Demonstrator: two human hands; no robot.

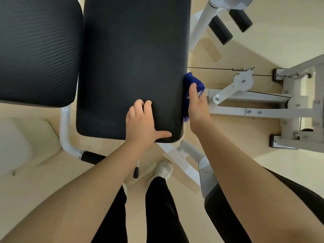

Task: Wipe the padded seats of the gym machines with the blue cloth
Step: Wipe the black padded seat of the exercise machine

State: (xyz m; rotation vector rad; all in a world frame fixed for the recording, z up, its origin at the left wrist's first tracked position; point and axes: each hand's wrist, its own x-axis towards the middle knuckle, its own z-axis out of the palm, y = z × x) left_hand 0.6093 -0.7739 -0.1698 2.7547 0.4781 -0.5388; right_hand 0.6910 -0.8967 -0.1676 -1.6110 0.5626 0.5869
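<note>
A long black padded seat (129, 67) fills the upper middle of the head view. My left hand (143, 121) rests on its near right corner, knuckles bent and thumb stretched along the front edge. My right hand (197, 106) grips the blue cloth (193, 81) and holds it against the seat's right side edge. Part of the cloth is hidden under my palm. A second black pad with a ribbed surface (35, 50) lies to the left.
The white machine frame with pulley and cable (243, 81) stands close on the right. Two black foam rollers (229, 25) sit at the upper right. A white tube with a black grip (91, 157) runs below the seat. My legs and a white shoe (164, 170) stand on the wooden floor.
</note>
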